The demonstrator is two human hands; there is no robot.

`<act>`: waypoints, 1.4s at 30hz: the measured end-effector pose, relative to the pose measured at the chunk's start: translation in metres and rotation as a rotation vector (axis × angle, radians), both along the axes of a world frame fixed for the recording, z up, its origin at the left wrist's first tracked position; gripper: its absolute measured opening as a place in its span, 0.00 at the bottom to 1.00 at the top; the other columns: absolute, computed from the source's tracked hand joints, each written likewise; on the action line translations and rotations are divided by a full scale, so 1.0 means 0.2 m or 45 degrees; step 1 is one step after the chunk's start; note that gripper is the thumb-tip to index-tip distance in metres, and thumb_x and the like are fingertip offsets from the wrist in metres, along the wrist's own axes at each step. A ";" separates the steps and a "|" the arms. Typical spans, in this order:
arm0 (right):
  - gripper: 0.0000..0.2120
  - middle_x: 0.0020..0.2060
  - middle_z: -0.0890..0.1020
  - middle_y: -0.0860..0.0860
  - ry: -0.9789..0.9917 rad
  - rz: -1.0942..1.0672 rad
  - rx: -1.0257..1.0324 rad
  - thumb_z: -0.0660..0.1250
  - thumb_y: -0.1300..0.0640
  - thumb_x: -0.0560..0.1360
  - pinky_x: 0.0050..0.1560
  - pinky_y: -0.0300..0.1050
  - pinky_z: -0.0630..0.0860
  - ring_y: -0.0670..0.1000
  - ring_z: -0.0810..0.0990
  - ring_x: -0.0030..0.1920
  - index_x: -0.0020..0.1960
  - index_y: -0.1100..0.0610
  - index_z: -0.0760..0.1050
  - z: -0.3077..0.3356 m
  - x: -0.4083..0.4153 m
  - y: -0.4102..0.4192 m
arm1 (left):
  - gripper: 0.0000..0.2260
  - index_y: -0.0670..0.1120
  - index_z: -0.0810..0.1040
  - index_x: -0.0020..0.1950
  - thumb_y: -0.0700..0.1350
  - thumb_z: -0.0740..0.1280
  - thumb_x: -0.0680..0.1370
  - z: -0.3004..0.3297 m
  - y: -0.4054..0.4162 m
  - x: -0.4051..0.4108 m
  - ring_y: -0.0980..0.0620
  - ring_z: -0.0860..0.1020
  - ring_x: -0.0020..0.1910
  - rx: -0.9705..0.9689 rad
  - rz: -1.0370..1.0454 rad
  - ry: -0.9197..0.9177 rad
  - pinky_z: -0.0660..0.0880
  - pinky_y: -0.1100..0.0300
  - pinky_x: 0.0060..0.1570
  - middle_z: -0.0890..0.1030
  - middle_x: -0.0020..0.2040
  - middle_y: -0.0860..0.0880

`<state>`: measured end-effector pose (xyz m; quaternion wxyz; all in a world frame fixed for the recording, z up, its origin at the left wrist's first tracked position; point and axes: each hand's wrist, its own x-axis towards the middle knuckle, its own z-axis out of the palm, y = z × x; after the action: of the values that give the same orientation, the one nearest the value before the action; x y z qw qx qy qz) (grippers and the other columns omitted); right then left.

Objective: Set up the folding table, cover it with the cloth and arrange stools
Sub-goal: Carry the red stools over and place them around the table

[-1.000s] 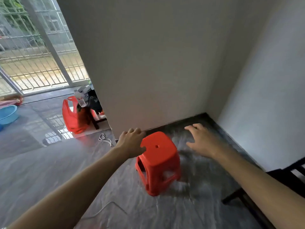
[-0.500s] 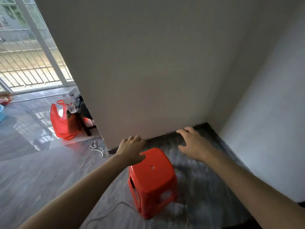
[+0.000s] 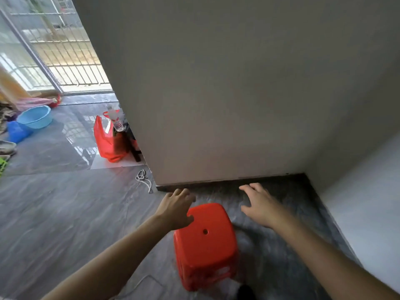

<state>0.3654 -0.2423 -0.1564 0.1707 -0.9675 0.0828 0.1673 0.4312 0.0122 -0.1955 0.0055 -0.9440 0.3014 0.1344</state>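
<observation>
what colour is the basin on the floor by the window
Light blue basin, seen in the head view.

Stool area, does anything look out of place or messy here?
The stool stands upright and looks undamaged. One oddity: a loose white cord lies tangled on the floor by the wall corner, where someone might trip.

Left hand (image 3: pixel 176 210) holds red stool (image 3: pixel 205 245) (right hand (image 3: pixel 259 207) spread).

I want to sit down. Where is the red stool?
The stool stands on the floor in the low middle of the head view, near the wall's corner, with the left hand at its top left edge.
</observation>
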 end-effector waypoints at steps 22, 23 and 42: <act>0.32 0.71 0.63 0.53 0.400 0.695 -0.020 0.65 0.48 0.73 0.68 0.53 0.68 0.57 0.66 0.70 0.75 0.46 0.60 -0.97 0.71 -0.03 | 0.34 0.53 0.62 0.72 0.57 0.70 0.70 -0.72 -0.07 -0.19 0.45 0.66 0.68 0.106 0.744 0.313 0.69 0.48 0.62 0.62 0.73 0.49; 0.32 0.71 0.63 0.54 0.415 0.689 -0.017 0.65 0.48 0.73 0.69 0.54 0.67 0.58 0.66 0.70 0.75 0.47 0.60 -1.04 0.70 -0.02 | 0.34 0.53 0.62 0.72 0.57 0.70 0.70 -0.78 -0.07 -0.20 0.45 0.66 0.67 0.108 0.737 0.319 0.69 0.49 0.62 0.62 0.73 0.49; 0.35 0.75 0.52 0.59 0.378 0.524 -0.110 0.67 0.47 0.75 0.68 0.59 0.68 0.62 0.63 0.72 0.77 0.51 0.55 -1.87 0.52 0.01 | 0.47 0.57 0.46 0.78 0.57 0.72 0.67 -1.71 -0.05 -0.46 0.40 0.53 0.76 0.059 0.771 0.435 0.59 0.48 0.73 0.43 0.79 0.49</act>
<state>0.4689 -0.2401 -0.5302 0.0775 -0.9352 -0.0847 0.3350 0.3398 0.0012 -0.5378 -0.0638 -0.9540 0.0012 0.2930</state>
